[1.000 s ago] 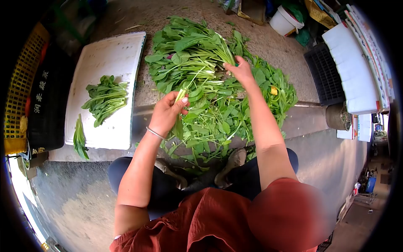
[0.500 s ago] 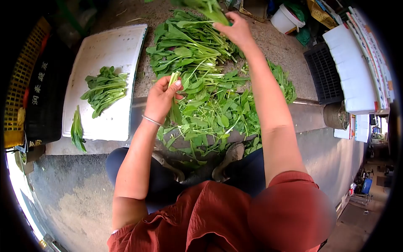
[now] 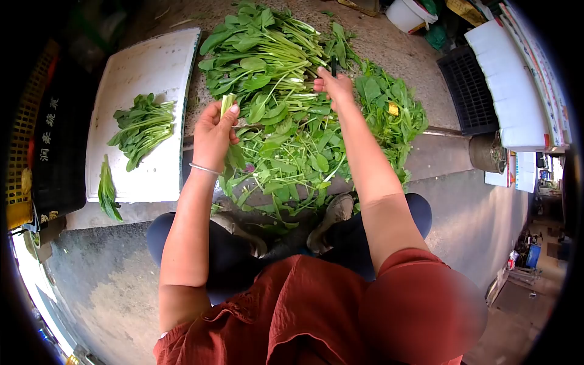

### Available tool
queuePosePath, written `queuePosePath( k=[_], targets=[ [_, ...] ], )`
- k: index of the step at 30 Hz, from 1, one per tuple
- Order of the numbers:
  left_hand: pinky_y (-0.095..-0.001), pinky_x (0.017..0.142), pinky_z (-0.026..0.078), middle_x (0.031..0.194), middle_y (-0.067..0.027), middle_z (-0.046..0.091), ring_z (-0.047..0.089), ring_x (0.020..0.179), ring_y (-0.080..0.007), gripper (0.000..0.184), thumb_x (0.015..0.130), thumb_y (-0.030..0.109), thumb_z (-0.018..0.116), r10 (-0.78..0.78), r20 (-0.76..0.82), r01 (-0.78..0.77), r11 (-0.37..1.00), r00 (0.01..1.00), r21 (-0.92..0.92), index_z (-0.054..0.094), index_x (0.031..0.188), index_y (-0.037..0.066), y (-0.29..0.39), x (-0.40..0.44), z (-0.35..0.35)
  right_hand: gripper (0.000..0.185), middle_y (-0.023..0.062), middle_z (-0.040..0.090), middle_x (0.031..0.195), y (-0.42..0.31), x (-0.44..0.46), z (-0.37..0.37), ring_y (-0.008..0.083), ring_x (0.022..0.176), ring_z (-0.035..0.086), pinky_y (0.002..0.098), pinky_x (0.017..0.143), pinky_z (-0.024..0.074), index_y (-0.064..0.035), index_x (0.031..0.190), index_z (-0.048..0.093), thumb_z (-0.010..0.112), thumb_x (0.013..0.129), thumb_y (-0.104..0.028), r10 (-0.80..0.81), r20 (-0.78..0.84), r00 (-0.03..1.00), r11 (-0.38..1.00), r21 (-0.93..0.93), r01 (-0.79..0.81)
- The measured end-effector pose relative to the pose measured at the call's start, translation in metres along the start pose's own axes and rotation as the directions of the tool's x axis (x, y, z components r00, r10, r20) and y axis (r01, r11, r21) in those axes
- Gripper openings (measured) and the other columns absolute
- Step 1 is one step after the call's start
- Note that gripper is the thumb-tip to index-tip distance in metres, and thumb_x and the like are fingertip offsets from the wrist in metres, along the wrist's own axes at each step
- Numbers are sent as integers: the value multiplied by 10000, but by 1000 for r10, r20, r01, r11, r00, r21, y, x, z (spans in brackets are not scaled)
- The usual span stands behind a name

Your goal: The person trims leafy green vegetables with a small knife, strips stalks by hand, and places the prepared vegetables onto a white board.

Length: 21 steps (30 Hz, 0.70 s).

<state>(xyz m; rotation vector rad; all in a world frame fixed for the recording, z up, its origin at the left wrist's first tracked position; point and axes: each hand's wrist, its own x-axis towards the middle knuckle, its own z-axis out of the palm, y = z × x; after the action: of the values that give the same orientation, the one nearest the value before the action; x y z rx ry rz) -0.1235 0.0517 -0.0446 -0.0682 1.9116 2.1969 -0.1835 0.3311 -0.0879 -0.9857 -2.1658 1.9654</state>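
Pale cut stem ends stick up from my left hand (image 3: 213, 131), which is closed around a small bunch of leafy greens (image 3: 229, 104); the leaves hang below the fist. My right hand (image 3: 336, 89) is at the stem side of a big pile of leafy greens (image 3: 261, 52), fingers curled. A slim dark object (image 3: 333, 66) pokes up from its fingers, too small to name. Loose leaves and trimmings (image 3: 286, 161) cover the ground between my hands and my shoes. On the left, a white foam board (image 3: 137, 73) carries a sorted bunch of greens (image 3: 143, 131) and a smaller one (image 3: 107, 191).
A second heap of greens (image 3: 389, 115) with a yellow tag lies to the right. Beyond it stand a black crate (image 3: 467, 91), white foam boxes (image 3: 511, 79) and a white bucket (image 3: 410, 15). Dark and yellow crates (image 3: 61, 140) line the left side.
My right hand has come down from the far side of the pile, and the greens it held are out of it. My left hand has shifted slightly left, still gripping its bunch.
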Motion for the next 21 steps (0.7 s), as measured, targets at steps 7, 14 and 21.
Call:
queuePosePath(
  k=[7,14,21],
  targets=[
    [-257,626,461,819,-66,629,575,649,-150,277,766,178,658,118,-48,-90,915,992,394,590,956,-12,-9,3,8,266,8,581,668,-10,-3,38,54,539,531,192,388,322,-27,901,589,691,749,-220,-35,26,999,981,192,29],
    [-365,656,444,863,-112,619,566,763,-268,194,688,191,684,584,194,-505,434,788,746,626,817,58,1,-4,22,189,43,620,724,-11,-97,27,65,548,546,169,398,315,-30,862,605,688,742,-151,-260,216,941,959,168,227],
    [-235,574,459,768,-57,626,574,613,-134,294,707,187,720,112,241,-212,871,964,443,595,902,5,-1,-7,28,221,32,573,673,2,-141,27,63,518,500,194,437,355,-17,893,590,628,805,-215,-164,412,896,929,371,-1]
  ],
)
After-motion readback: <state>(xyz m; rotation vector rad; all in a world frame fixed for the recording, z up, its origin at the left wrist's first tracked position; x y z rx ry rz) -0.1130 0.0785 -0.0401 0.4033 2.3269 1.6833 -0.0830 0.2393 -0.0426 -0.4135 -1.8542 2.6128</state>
